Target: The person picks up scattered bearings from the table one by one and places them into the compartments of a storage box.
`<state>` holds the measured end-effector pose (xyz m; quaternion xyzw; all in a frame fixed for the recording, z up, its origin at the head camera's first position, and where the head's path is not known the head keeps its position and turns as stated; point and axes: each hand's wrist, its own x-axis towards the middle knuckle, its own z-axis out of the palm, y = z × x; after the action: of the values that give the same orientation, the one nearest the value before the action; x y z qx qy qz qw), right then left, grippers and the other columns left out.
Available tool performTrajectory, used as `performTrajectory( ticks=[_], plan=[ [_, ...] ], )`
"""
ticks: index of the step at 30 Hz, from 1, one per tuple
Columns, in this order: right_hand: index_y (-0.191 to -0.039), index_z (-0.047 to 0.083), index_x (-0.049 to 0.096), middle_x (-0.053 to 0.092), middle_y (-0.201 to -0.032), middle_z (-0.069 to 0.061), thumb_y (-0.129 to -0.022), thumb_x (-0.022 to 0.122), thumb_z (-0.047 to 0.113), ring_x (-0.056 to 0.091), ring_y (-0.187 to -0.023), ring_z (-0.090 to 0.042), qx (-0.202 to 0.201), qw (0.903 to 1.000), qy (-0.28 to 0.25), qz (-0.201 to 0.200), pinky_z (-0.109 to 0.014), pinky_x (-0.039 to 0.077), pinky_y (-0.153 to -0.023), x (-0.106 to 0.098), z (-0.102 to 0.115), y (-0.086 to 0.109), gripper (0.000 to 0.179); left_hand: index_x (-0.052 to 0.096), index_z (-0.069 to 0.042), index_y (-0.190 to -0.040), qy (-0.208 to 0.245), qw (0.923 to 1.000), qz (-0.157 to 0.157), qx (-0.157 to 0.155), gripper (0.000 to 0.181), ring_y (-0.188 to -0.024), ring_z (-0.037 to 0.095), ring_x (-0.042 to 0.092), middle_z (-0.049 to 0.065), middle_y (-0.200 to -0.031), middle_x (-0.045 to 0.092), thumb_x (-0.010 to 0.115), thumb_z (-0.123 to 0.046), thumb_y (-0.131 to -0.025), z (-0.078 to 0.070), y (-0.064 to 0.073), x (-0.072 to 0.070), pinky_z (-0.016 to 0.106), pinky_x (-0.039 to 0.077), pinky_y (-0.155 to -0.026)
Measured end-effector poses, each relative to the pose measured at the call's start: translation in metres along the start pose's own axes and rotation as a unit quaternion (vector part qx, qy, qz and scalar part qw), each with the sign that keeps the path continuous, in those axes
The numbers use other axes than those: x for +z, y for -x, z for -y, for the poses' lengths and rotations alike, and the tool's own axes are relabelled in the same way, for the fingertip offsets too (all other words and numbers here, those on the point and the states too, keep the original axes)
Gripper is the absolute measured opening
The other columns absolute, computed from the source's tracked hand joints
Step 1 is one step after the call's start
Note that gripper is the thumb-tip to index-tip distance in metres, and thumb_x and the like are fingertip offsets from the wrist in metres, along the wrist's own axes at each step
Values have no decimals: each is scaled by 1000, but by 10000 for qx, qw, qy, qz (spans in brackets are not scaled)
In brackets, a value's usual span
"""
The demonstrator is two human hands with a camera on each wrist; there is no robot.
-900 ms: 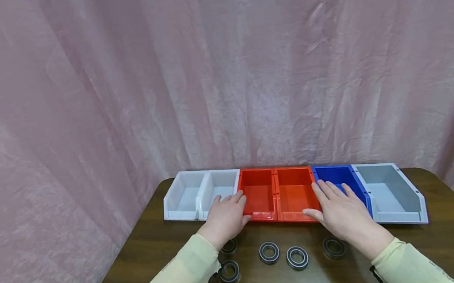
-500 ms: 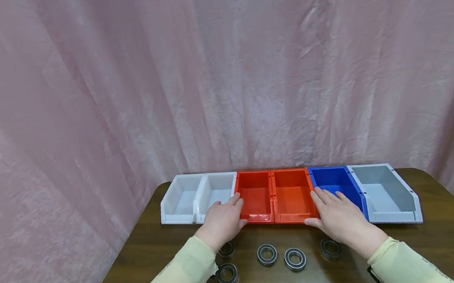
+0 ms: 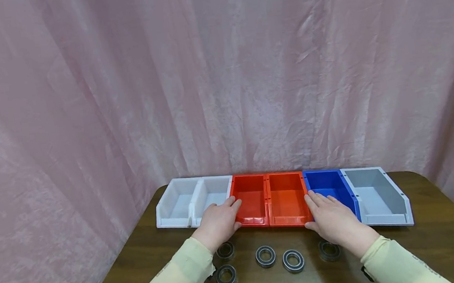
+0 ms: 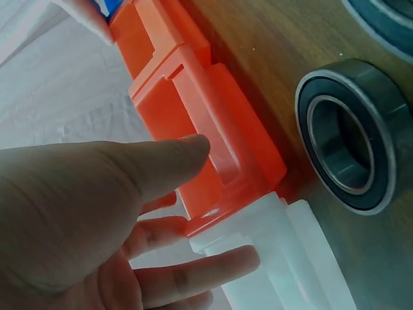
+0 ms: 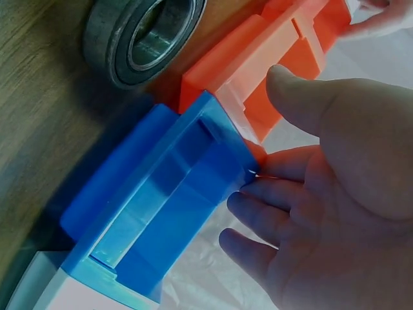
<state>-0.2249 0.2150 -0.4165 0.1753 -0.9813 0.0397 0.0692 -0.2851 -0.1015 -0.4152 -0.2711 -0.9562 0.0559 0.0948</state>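
My left hand has its fingers extended over the front of the right white bin and the left red bin. In the left wrist view its thumb lies across the red bin's front opening. My right hand reaches over the near left side of the blue bin, beside the orange-red bin. Its fingers are fairly straight and hold nothing. Several ball bearings lie flat on the table, including one between my arms and another just right of it.
A left white bin and a grey bin end the row of bins. Two bearings, a far one and a near one, lie by my left wrist; one lies by my right. Behind the wooden table hangs a pink curtain.
The fingers of my right hand have drawn closer together. Both hands and the bin row appear slightly further left and lower, while the head view has also shifted a little.
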Motion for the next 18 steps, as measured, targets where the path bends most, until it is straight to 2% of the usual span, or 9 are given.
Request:
performTrajectory(
  ticks=[4, 6, 11, 18],
  plan=[
    [-154, -12, 53, 50, -161, -34, -101, 81, 34, 49, -149, -52, -36, 9999, -39, 89, -67, 40, -121, -1, -2, -1, 75, 71, -12, -145, -160, 9996, -200, 127, 62, -109, 29, 75, 11, -138, 72, 92, -36, -91, 0, -3, 0, 48, 60, -98],
    [-155, -12, 53, 50, -162, -33, -101, 81, 33, 49, -149, -52, -42, 9999, -73, 83, -67, 40, -122, 0, -3, -2, 76, 73, -13, -141, -280, 9992, -235, 181, 59, -105, 31, 74, 10, -133, 73, 93, -36, -90, 2, -3, 1, 48, 60, -98],
    [-155, -11, 52, 49, -163, -33, -101, 81, 33, 49, -149, -51, -115, 9999, -57, -5, -66, 40, -122, 2, -4, -4, 76, 75, -15, -137, -351, 9989, -280, 161, 56, -117, 37, 71, 10, -131, 73, 94, -36, -89, 5, -5, 5, 53, 57, -105],
    [-156, -11, 51, 48, -164, -32, -101, 82, 33, 48, -150, -51, -86, 9998, -131, 103, -66, 40, -122, 2, -2, -9, 77, 76, -14, -134, -368, 9988, -291, 146, 56, -117, 34, 70, 10, -129, 73, 96, -36, -87, 9, -4, 5, 52, 58, -105]
  ],
)
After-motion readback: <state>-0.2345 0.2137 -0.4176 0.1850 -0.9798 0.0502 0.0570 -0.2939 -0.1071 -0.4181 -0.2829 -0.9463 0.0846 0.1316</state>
